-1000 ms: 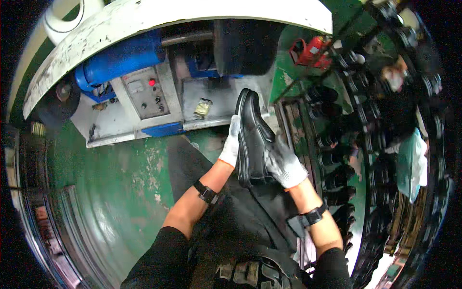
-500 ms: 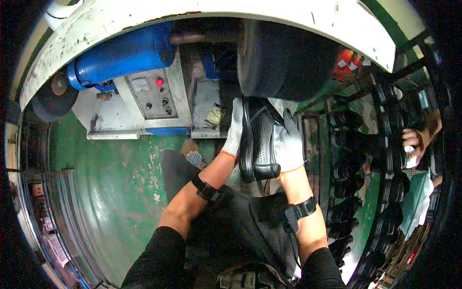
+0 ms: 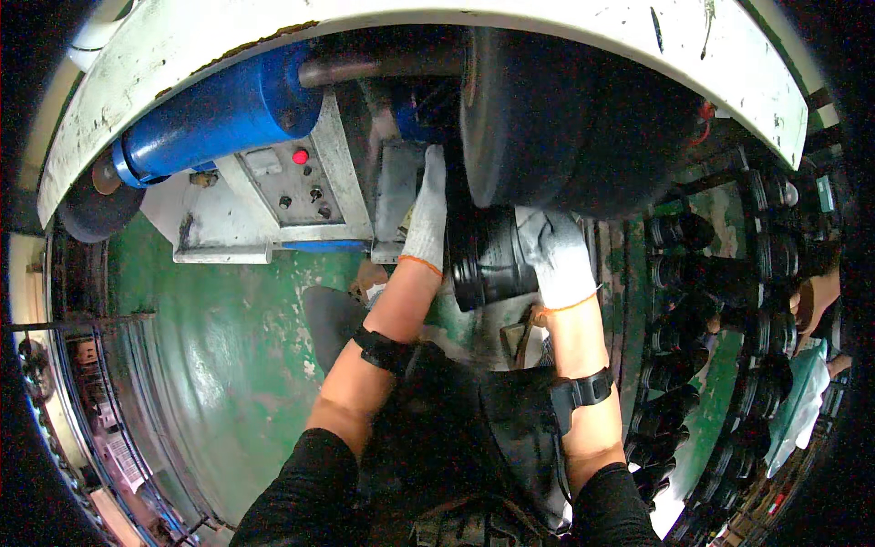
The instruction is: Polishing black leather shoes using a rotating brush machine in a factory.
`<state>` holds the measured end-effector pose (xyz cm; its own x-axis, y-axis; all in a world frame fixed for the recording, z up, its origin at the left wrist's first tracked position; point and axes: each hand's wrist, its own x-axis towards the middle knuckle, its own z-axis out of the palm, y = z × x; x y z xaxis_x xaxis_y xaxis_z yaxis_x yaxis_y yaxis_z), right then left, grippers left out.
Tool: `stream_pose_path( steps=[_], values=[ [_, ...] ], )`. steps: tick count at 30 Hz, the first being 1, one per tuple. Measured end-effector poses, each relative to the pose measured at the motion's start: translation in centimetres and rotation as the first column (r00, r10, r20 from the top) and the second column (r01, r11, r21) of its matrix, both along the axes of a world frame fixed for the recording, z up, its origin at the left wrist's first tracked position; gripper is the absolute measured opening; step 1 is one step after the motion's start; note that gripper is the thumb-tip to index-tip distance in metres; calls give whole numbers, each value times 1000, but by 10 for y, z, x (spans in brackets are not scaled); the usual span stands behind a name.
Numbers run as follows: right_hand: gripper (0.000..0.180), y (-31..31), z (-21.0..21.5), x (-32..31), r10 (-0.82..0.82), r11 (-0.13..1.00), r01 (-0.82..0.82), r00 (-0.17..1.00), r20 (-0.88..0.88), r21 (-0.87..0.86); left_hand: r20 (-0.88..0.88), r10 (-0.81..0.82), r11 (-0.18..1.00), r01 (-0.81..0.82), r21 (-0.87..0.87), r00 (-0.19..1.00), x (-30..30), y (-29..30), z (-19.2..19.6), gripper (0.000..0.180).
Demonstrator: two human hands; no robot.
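Both gloved hands [image 3: 492, 228] around black shoe [image 3: 488, 260], apparently against wheel [image 3: 556, 118].

A: Black shoe [image 3: 492, 260]: leather-like, faint sheen, ribbed sole. White knit cloth gloves on left hand [image 3: 427, 214] and right hand [image 3: 556, 255], orange-edged cuffs.

B: Big black wheel [image 3: 556, 118]: matt, smooth. Blue cylinder [image 3: 219, 114]: glossy painted metal. Green floor [image 3: 228, 337]: worn, scuffed paint.

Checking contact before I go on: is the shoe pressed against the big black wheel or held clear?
Pressed against it: the shoe, gripped by left hand and right hand, meets the black wheel.
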<state>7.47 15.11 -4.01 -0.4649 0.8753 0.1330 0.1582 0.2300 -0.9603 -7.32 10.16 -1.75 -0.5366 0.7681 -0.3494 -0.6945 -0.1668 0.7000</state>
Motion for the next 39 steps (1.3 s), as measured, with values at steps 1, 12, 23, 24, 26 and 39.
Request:
stream_pose_path(
  steps=[1, 12, 23, 24, 26, 39],
  values=[
    [23, 4, -7, 0, 2, 1000, -3, 1000, 31, 24, -15, 33, 999, -34, -34, 999, -3, 0, 1, 61],
    [14, 6, -8, -5, -130, 830, -168, 869, 477, 532, -82, 34, 995, -42, -95, 996, -19, -12, -48, 49],
    [4, 0, 17, 1, -486, 331, -546, 601, 635, 770, -11, -67, 993, 65, -98, 998, -15, -10, -46, 64],
    [2, 11, -9, 19, -305, 697, -342, 654, 692, 630, 98, -144, 971, 159, -179, 985, -10, 0, -48, 64],
    [5, 4, -28, 2, -52, 945, -161, 788, 613, 286, -11, -110, 952, 102, -290, 994, -23, -20, -31, 65],
    [33, 16, 5, -5, -67, 835, -274, 809, 584, 476, -807, -299, 953, 111, -283, 509, -27, -31, -64, 46]
  ],
)
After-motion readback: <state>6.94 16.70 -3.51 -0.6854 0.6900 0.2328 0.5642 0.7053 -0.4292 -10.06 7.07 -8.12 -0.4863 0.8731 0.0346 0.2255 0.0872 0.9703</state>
